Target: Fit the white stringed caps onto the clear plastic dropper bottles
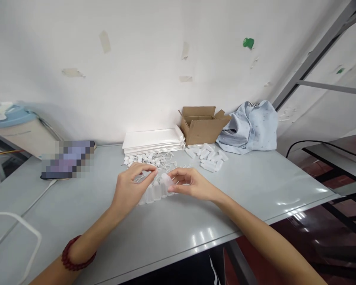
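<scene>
At far left, behind the grey surface (86,198), a pale bin (32,136) with a blue lid; next along, lying on the surface, a phone (77,154) with blurred screen and a white cable (35,202) beside it. Left hand (127,188): red beaded bracelet (73,253) at wrist, palm hollow, tips of thumb and forefinger brought together over the near edge of a heap of small white corded parts (146,158); cannot tell whether pinching a thin cord or nothing. Behind the heap, a neat stack of flat white packets (151,139) near the wall. Between the hands, a row of translucent sleeves (156,191), side by side on the surface. At the right end of the row, close in front of the corded parts, one translucent sleeve (166,181), clamped between thumb and fingers of the right hand (197,185), other fingers curled loosely behind. Judged very light, thin-walled and slightly flexible, smooth enough to slip, liable to dent under a hard squeeze rather than shatter. Best taken by both side walls near the middle, with light pressure and rim left free. Further right, behind the right hand, an open cardboard box (206,132); just in front, a loose pile of similar sleeves (209,158), jumbled at various angles. At far right of the surface, a crumpled light-blue cloth bag (258,128), close beside the box.
</scene>
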Available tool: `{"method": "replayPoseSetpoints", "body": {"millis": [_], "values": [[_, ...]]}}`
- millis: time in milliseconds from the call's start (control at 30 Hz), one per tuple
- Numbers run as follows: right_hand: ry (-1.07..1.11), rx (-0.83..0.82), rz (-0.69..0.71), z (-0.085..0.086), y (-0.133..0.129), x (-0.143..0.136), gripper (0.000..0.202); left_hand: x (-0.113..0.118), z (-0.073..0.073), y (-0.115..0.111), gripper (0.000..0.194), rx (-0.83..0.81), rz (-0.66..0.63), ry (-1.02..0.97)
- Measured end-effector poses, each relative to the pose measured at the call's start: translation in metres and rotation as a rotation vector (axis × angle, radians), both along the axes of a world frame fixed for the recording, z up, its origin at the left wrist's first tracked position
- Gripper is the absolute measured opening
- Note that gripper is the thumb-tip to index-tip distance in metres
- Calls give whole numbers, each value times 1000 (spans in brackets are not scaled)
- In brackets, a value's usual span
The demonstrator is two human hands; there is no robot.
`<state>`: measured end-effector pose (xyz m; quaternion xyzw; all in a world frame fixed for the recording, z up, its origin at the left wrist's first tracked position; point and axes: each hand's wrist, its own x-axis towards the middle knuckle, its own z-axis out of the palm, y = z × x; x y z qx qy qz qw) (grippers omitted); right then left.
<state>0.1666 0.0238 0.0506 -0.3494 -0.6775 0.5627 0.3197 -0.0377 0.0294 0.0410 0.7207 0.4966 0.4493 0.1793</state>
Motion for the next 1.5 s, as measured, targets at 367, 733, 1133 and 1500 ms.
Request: {"method": "replayPoseSetpoints", "body": {"millis": [367, 733, 1133, 1500], "values": [[93, -87, -5, -11, 4, -1, 35, 11, 2, -18, 6, 86, -3, -82], [135, -78, -7, -9, 4, -2, 44, 12, -4, -18, 9, 157, -79, -60], [108, -43, -17, -4, 1, -3, 36, 12, 6, -16, 26, -484, -38, -384], [-12, 61, -19, -2, -2, -2, 28, 15, 10, -17, 26, -611, -85, -536]]}}
